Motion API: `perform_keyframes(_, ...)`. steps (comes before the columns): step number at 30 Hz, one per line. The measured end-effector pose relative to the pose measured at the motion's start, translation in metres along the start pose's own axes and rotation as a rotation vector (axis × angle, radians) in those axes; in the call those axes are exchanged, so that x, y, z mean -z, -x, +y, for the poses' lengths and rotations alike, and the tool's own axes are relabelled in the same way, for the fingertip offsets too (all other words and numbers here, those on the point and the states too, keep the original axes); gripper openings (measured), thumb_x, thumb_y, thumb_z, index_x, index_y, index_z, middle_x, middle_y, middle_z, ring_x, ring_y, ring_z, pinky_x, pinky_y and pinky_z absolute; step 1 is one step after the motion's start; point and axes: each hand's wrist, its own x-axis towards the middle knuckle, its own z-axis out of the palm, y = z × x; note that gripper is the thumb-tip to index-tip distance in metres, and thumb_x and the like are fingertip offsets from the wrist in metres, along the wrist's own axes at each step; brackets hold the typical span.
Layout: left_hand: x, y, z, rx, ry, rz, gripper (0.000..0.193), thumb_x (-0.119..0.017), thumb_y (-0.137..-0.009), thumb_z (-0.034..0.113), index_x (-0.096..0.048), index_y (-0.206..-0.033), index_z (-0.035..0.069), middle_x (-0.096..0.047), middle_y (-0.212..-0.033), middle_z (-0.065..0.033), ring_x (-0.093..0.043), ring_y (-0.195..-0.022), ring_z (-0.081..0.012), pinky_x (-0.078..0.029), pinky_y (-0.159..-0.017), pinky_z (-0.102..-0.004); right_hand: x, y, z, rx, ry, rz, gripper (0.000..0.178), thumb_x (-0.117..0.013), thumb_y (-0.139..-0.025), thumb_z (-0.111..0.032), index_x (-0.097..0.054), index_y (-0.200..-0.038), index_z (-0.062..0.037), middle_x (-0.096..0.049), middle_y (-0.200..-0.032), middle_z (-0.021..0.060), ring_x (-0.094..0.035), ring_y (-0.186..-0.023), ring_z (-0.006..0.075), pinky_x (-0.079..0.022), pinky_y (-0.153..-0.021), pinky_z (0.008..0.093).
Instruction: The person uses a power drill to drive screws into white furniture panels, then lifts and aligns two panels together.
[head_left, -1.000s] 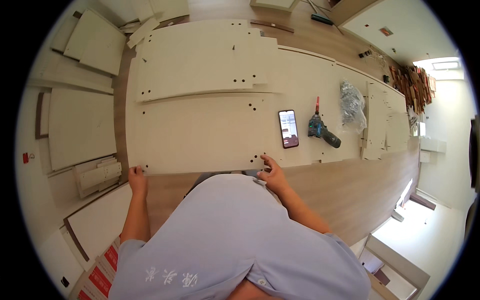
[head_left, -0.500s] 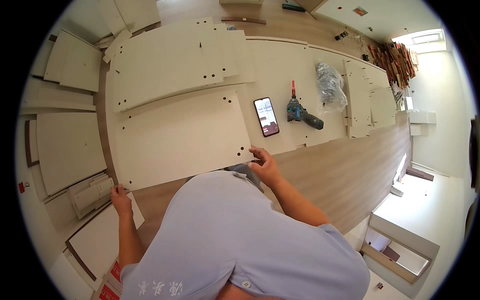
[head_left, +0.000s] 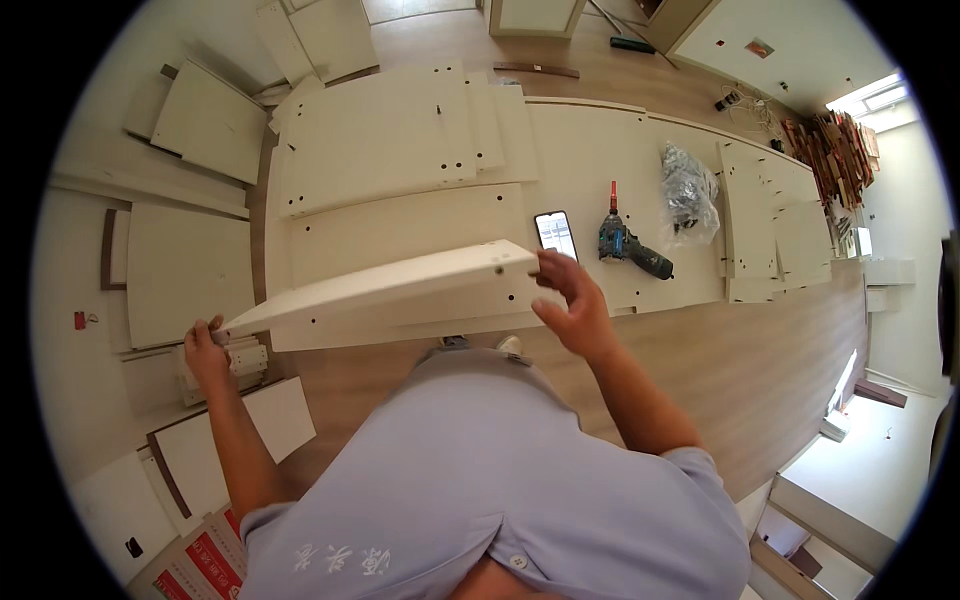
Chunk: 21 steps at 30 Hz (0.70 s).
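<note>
I hold a long white panel (head_left: 390, 282) tilted up on edge, its narrow side turned toward me. My left hand (head_left: 208, 352) is closed around its left end, fingers and thumb pinching the corner. At the other end my right hand (head_left: 582, 308) grips the right corner, its fingertips partly hidden behind the board. Beneath it lies another white panel (head_left: 410, 214) with dark round holes. Just beyond my right hand is a phone (head_left: 556, 236) with a lit screen, its lower part covered. A cordless drill (head_left: 632, 246) with a red-tipped bit lies to the right.
Several stacked white panels (head_left: 370, 135) lie beyond the held one. To the right are a clear plastic bag (head_left: 690, 195) of parts and more boards (head_left: 750, 210) with pegs. Panels (head_left: 190, 275) lean at the left. Wood strips (head_left: 830, 155) are piled at the far right.
The white panel was lying flat with both hands at its near corners; now it is raised and tilted on edge. The panel below has come into view, and the whole view has shifted.
</note>
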Motion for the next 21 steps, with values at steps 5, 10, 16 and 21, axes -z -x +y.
perform_keyframes(5,-0.041,-0.033,0.006,0.095,0.334,0.083,0.030,-0.048,-0.110,0.031,-0.059,-0.118,0.004,-0.074,-0.099,-0.0016,-0.040,-0.051,-0.0050,-0.031,-0.042,-0.0218,0.006,-0.054,-0.002,0.048,0.319,-0.059,0.060,-0.073,-0.090,-0.017,-0.053,-0.145,-0.0051,-0.059,-0.141,0.0144,-0.061,-0.127,0.0274,-0.052,-0.104,0.0391)
perform_keyframes(10,-0.059,-0.058,0.001,0.122,0.587,0.037,0.038,-0.041,-0.112,0.034,-0.067,-0.115,0.005,-0.071,-0.099,0.0007,-0.040,-0.056,-0.0045,-0.030,-0.043,-0.0209,0.003,-0.102,0.056,-0.070,0.183,-0.155,0.050,-0.068,-0.099,-0.021,-0.054,-0.145,-0.0071,-0.057,-0.144,0.0132,-0.059,-0.128,0.0272,-0.052,-0.102,0.0387)
perform_keyframes(16,-0.063,-0.064,-0.015,0.192,0.993,-0.080,0.046,-0.035,-0.115,0.035,-0.071,-0.120,0.007,-0.060,-0.084,0.0070,-0.038,-0.057,-0.0039,-0.030,-0.045,-0.0186,0.002,-0.093,0.057,-0.174,0.156,-0.168,0.051,-0.067,-0.100,-0.020,-0.051,-0.146,-0.0045,-0.060,-0.142,0.0123,-0.060,-0.128,0.0269,-0.053,-0.101,0.0390)
perform_keyframes(21,-0.055,-0.076,-0.076,0.295,0.960,-0.067,0.037,-0.042,-0.113,0.036,-0.064,-0.099,0.009,-0.055,-0.079,0.0038,-0.040,-0.058,-0.0067,-0.031,-0.046,-0.0220,-0.003,-0.098,0.060,-0.157,0.279,-0.195,0.053,-0.070,-0.098,-0.023,-0.052,-0.145,-0.0050,-0.062,-0.139,0.0135,-0.060,-0.128,0.0275,-0.052,-0.101,0.0398)
